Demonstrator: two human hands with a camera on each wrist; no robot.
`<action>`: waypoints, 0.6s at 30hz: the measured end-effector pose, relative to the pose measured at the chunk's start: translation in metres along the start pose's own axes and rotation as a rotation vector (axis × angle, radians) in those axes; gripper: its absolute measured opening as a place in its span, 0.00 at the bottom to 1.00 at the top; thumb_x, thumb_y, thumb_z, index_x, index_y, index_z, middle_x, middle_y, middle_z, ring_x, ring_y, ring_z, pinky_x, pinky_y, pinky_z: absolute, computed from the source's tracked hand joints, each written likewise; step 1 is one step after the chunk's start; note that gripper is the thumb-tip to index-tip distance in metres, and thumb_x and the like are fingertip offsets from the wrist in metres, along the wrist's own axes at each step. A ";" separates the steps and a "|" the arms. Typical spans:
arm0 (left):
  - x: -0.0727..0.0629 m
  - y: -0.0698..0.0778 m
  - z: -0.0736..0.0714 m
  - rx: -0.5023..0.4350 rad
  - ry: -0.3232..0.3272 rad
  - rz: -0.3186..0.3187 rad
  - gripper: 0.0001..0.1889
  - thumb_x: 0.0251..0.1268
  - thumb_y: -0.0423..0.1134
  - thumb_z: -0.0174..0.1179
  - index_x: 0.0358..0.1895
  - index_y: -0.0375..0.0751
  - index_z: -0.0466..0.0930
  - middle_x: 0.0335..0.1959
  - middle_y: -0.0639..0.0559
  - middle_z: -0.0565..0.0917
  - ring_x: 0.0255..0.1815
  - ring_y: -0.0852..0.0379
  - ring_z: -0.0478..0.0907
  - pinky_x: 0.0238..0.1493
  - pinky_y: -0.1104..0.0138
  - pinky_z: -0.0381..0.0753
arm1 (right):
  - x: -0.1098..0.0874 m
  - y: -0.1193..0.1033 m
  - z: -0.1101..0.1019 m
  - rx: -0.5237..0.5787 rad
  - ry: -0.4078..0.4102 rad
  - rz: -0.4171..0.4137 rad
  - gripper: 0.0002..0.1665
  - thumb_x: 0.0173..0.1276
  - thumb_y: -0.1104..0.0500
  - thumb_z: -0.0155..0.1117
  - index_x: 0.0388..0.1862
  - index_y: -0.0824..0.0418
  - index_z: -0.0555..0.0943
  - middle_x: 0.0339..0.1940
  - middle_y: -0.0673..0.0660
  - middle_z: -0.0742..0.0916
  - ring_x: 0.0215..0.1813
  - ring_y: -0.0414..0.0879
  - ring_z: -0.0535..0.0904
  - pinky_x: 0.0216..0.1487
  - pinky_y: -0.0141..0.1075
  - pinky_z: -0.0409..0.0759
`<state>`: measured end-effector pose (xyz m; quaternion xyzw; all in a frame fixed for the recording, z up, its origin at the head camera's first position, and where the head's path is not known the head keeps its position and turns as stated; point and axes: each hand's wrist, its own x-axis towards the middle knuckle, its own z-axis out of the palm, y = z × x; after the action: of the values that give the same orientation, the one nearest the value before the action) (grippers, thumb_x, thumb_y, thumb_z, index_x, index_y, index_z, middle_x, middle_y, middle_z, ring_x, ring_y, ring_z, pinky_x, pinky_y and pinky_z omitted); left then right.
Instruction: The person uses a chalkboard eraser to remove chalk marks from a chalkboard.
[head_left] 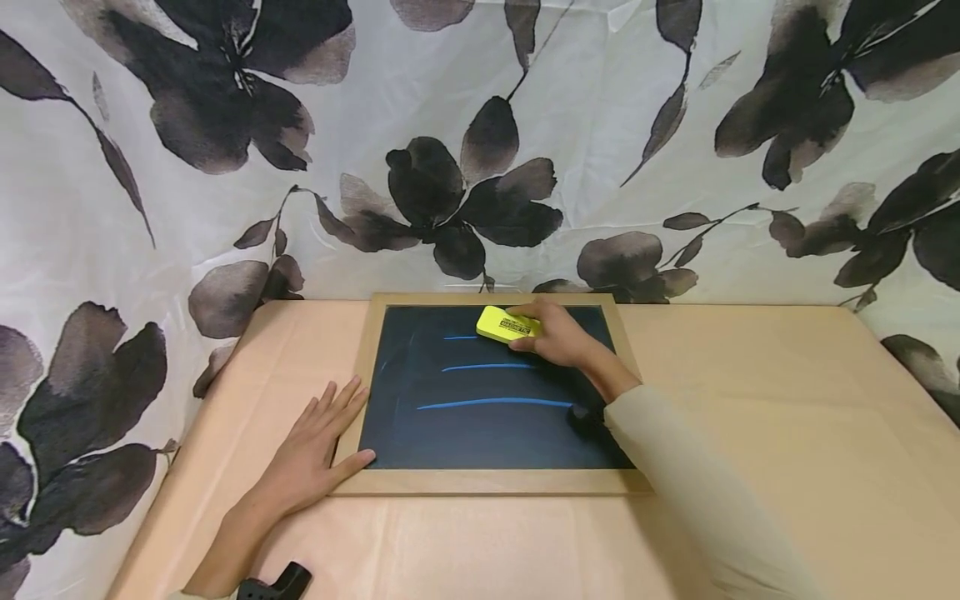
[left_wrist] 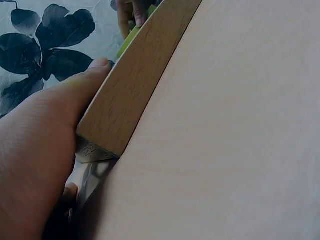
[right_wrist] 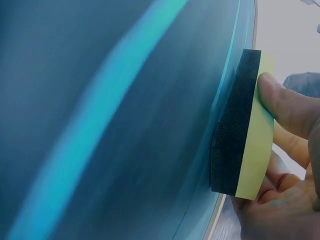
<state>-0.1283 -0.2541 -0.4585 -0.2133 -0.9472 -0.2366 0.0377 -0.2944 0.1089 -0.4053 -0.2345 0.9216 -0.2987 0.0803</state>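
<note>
A small chalkboard (head_left: pixel 480 442) in a pale wooden frame lies on the table, marked with three blue lines (head_left: pixel 495 402). My right hand (head_left: pixel 558 336) grips a yellow eraser (head_left: pixel 495 323) near the board's top edge, over the shortest line. In the right wrist view the eraser's black felt side (right_wrist: pixel 235 130) faces the board surface, thumb on one side and fingers on the other. My left hand (head_left: pixel 315 450) rests with spread, straight fingers on the board's lower left frame. The left wrist view shows its thumb (left_wrist: pixel 95 75) along the wooden frame (left_wrist: pixel 135 75).
The light wooden table (head_left: pixel 787 400) extends on both sides of the board. Behind it hangs a white cloth (head_left: pixel 592 108) with dark flowers. A black wrist camera (head_left: pixel 277 583) sits at my left wrist, another dark one (head_left: pixel 585 419) under my right.
</note>
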 end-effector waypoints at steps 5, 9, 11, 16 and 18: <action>-0.001 -0.001 0.000 -0.003 -0.002 -0.001 0.42 0.62 0.56 0.60 0.76 0.47 0.53 0.77 0.48 0.50 0.75 0.39 0.42 0.71 0.46 0.41 | 0.012 -0.015 0.011 0.003 -0.019 -0.012 0.33 0.59 0.58 0.72 0.63 0.66 0.75 0.43 0.60 0.76 0.43 0.52 0.69 0.46 0.43 0.70; -0.001 -0.001 0.001 -0.002 -0.005 0.002 0.42 0.62 0.57 0.60 0.76 0.47 0.52 0.77 0.49 0.50 0.75 0.39 0.42 0.72 0.47 0.40 | 0.021 -0.027 0.019 -0.001 -0.030 -0.038 0.33 0.60 0.58 0.72 0.63 0.66 0.75 0.44 0.61 0.76 0.44 0.52 0.69 0.47 0.44 0.70; 0.000 -0.001 0.001 0.000 -0.005 0.003 0.42 0.63 0.57 0.60 0.76 0.47 0.52 0.77 0.49 0.50 0.76 0.39 0.42 0.72 0.47 0.40 | 0.025 -0.033 0.024 0.001 -0.028 -0.042 0.33 0.60 0.58 0.72 0.63 0.66 0.75 0.45 0.61 0.76 0.45 0.52 0.69 0.49 0.44 0.70; -0.001 0.000 0.001 -0.001 -0.005 0.000 0.42 0.62 0.57 0.60 0.76 0.47 0.52 0.77 0.49 0.50 0.76 0.39 0.42 0.72 0.47 0.40 | 0.034 -0.048 0.040 -0.011 -0.023 -0.069 0.33 0.60 0.57 0.71 0.64 0.65 0.75 0.42 0.60 0.75 0.42 0.51 0.68 0.46 0.41 0.69; -0.002 0.000 0.002 -0.002 -0.006 0.001 0.42 0.63 0.57 0.59 0.76 0.46 0.52 0.77 0.48 0.50 0.75 0.38 0.42 0.72 0.46 0.40 | 0.037 -0.054 0.046 -0.022 -0.032 -0.090 0.33 0.61 0.57 0.71 0.64 0.65 0.74 0.40 0.59 0.74 0.40 0.50 0.67 0.44 0.39 0.69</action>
<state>-0.1260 -0.2541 -0.4604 -0.2146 -0.9469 -0.2370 0.0346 -0.2927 0.0294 -0.4108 -0.2812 0.9120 -0.2881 0.0789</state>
